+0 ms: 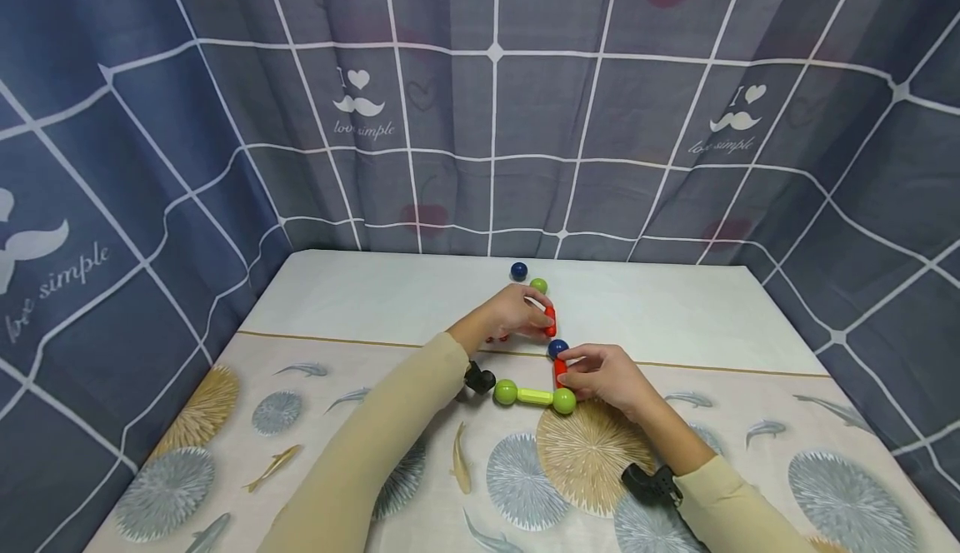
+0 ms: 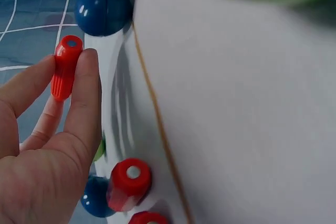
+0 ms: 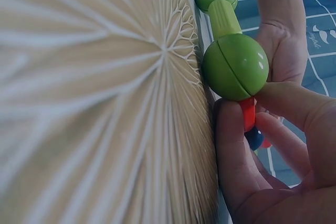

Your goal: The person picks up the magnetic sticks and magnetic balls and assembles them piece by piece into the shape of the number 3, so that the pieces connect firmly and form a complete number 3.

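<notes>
My left hand (image 1: 517,310) pinches a red rod (image 2: 64,72) between fingers and thumb, the rod's end with a small grey dot showing in the left wrist view. Just below it in the head view is a blue ball (image 1: 557,348), fixed on the end of a second red rod (image 1: 560,372). My right hand (image 1: 606,380) grips that second rod. Its other end meets a green ball (image 3: 236,67), from which a yellow-green rod (image 1: 535,397) runs left to another green ball (image 1: 506,392). The pinched rod stands apart from the blue ball.
Beyond my left hand lie a loose blue ball (image 1: 519,271) and a loose green ball (image 1: 538,286). Red rods (image 2: 129,182) stand on the table beside the left hand. A patterned cloth (image 1: 337,453) covers the near table; a grid-print curtain (image 1: 450,186) hangs behind.
</notes>
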`<state>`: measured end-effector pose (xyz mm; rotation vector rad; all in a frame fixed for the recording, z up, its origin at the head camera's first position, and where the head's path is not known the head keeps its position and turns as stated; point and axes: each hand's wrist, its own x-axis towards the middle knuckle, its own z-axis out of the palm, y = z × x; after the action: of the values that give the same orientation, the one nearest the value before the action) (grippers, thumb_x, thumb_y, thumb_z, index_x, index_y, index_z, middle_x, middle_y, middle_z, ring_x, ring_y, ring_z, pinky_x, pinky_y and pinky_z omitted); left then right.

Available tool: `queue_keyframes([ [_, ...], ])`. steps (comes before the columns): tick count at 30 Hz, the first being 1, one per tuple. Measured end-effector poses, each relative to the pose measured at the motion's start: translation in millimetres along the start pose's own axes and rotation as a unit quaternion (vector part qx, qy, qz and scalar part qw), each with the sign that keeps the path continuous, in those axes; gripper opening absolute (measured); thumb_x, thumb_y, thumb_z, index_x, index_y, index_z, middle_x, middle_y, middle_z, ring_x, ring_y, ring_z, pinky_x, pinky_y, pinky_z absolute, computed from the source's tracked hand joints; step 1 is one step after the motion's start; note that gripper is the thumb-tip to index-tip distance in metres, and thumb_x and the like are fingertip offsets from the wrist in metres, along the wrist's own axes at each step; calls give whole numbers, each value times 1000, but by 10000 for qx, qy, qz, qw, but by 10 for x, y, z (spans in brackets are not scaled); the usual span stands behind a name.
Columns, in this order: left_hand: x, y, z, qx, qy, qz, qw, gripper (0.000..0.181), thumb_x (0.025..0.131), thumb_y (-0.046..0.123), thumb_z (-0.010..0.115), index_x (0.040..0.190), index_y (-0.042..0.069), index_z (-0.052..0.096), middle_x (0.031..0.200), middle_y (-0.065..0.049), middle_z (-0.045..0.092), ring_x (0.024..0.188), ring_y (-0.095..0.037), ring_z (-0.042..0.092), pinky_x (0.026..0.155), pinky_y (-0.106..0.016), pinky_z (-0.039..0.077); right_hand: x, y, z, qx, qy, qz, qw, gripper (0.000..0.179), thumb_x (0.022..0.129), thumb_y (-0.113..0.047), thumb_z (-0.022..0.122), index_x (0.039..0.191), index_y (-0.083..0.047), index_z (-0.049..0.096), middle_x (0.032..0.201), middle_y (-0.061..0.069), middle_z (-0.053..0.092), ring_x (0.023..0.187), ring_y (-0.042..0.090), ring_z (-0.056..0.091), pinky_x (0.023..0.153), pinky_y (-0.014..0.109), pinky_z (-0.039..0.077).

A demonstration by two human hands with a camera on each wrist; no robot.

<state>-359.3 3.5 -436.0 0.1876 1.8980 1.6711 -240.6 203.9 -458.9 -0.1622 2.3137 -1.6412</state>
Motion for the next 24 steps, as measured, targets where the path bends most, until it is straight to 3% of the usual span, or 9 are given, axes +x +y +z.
queue_keyframes([
  [10, 115, 55, -27, 70, 23, -235, 9997, 37, 87, -11, 72, 121, -3, 62, 92, -15, 62, 74, -24, 73, 88, -42, 61, 19, 37, -21, 81, -50, -51, 9999, 45, 88, -10, 80, 128, 5, 66, 97, 13, 74, 80, 18, 73, 71, 36, 64],
  [24, 100, 37, 73, 229, -230, -349, 9989, 35, 88, -13, 70, 120, -4, 63, 90, -14, 63, 74, -23, 71, 81, -37, 63, 31, 48, -29, 81, -60, -8, 9999, 46, 87, -11, 81, 128, 5, 66, 95, 12, 73, 77, 18, 72, 71, 36, 64],
])
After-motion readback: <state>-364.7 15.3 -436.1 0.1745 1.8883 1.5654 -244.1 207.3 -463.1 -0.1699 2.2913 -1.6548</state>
